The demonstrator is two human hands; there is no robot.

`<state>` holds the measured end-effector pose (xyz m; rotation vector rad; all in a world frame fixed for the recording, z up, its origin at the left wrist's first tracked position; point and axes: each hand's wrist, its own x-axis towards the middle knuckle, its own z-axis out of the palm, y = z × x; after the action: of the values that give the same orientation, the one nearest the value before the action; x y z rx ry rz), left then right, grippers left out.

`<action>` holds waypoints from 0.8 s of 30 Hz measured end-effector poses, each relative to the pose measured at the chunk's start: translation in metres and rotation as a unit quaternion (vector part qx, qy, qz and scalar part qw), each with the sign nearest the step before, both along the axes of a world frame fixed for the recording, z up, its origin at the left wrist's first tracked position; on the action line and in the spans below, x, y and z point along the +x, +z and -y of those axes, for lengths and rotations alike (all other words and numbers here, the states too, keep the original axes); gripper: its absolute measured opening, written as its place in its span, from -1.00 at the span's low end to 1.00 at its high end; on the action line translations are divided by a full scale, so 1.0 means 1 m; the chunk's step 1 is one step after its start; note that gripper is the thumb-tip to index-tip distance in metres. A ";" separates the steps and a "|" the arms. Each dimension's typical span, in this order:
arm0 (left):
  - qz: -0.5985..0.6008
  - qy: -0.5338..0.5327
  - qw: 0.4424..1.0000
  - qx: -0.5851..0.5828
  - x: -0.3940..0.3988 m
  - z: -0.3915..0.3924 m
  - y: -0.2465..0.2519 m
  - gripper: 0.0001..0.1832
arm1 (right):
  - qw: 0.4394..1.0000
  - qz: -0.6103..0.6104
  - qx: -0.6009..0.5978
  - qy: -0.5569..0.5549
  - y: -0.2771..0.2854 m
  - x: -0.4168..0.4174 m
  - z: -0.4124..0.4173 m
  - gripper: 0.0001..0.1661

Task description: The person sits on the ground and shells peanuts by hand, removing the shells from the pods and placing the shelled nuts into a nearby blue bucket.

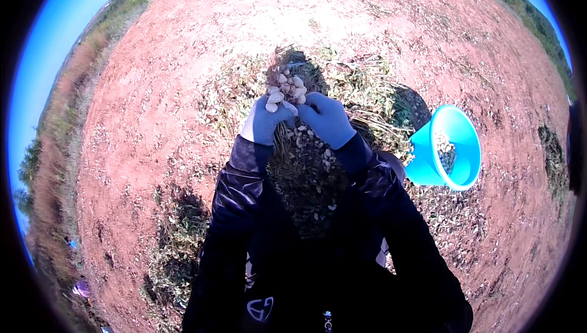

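Note:
Both my hands wear light blue-grey gloves and meet in front of me around a clump of pale peanut pods [293, 86]. My left hand [266, 119] grips the clump from its left side. From the right, my right hand [325, 117] has its thumb and fingers closed at the lower right of the same clump. Dry stems hang below the left hand. Beneath the hands, loose peanut pods [307, 138] lie on dark, shaded ground between my legs. The fingertips are partly hidden behind the pods.
A bright blue plastic bucket [419, 154] stands tilted at my right, with peanut pods [445, 154] inside. Dried peanut plants [367, 80] lie ahead on reddish soil [151, 85]. More dry plants [179, 250] lie at my lower left. Tall grass [69, 117] borders the field.

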<state>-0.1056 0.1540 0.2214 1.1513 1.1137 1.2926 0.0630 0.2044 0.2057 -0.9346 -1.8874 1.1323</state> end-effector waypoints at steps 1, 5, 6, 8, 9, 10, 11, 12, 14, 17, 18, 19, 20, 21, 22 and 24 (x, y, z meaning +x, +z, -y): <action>-0.017 -0.030 0.999 -0.006 -0.003 -0.001 -0.001 -0.69 | 1.000 -0.031 -0.001 0.005 -0.005 -0.001 -0.002 -0.67; 0.071 -0.039 0.995 0.056 0.002 -0.006 0.011 -0.50 | 0.995 -0.103 0.013 -0.003 -0.013 -0.009 -0.004 -0.68; 0.063 -0.025 0.997 0.044 0.002 -0.009 0.009 -0.54 | 0.998 -0.066 0.020 -0.009 -0.004 -0.008 -0.002 -0.68; 0.045 0.004 0.999 0.019 0.004 -0.022 0.000 -0.63 | 0.996 -0.079 0.026 -0.022 -0.019 -0.016 -0.010 -0.67; 0.030 0.020 0.999 0.024 0.002 -0.025 -0.001 -0.65 | 0.996 -0.083 0.017 -0.036 -0.015 -0.019 -0.010 -0.66; 0.015 0.037 0.999 0.030 0.001 -0.028 -0.001 -0.66 | 0.995 -0.087 0.008 -0.051 -0.011 -0.020 -0.008 -0.65; -0.001 0.054 0.998 0.035 -0.001 -0.032 -0.001 -0.68 | 0.994 -0.092 -0.001 -0.065 -0.006 -0.020 -0.005 -0.64; -0.086 0.099 0.985 0.112 -0.002 -0.038 -0.004 -0.72 | 0.998 -0.029 -0.007 -0.052 0.000 -0.016 -0.005 -0.64; -0.148 0.140 0.969 0.138 -0.023 -0.071 -0.041 -0.76 | 0.993 -0.027 -0.081 0.080 0.009 -0.007 0.000 -0.65; 0.038 0.144 0.981 0.125 -0.030 -0.083 -0.040 -0.79 | 0.966 -0.006 -0.058 0.253 0.020 -0.005 0.028 -0.68; 0.118 0.107 0.982 0.102 -0.039 -0.085 -0.041 -0.86 | 0.938 0.015 -0.174 0.300 0.013 -0.003 0.030 -0.71; 0.090 0.115 0.983 0.107 -0.044 -0.084 -0.045 -0.87 | 0.922 -0.075 -0.233 0.300 0.008 -0.003 0.028 -0.69; 0.063 0.127 0.983 0.113 -0.048 -0.083 -0.048 -0.87 | 0.896 -0.163 -0.290 0.295 0.004 -0.002 0.026 -0.65; -0.069 0.170 0.973 0.139 -0.027 -0.074 -0.035 -0.87 | 0.862 -0.252 -0.345 0.274 -0.005 0.005 0.023 -0.61; -0.202 0.216 0.941 0.164 -0.014 -0.061 -0.019 -0.85 | 0.834 -0.300 -0.384 0.259 -0.007 0.008 0.015 -0.54; -0.317 0.240 0.913 0.096 -0.007 -0.043 0.001 -0.77 | 0.817 -0.376 -0.386 0.204 -0.020 0.007 0.003 -0.62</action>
<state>-0.1122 0.1967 0.2226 1.5707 1.8686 1.4574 0.0700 0.2014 0.1856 -0.3207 -0.9520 2.2201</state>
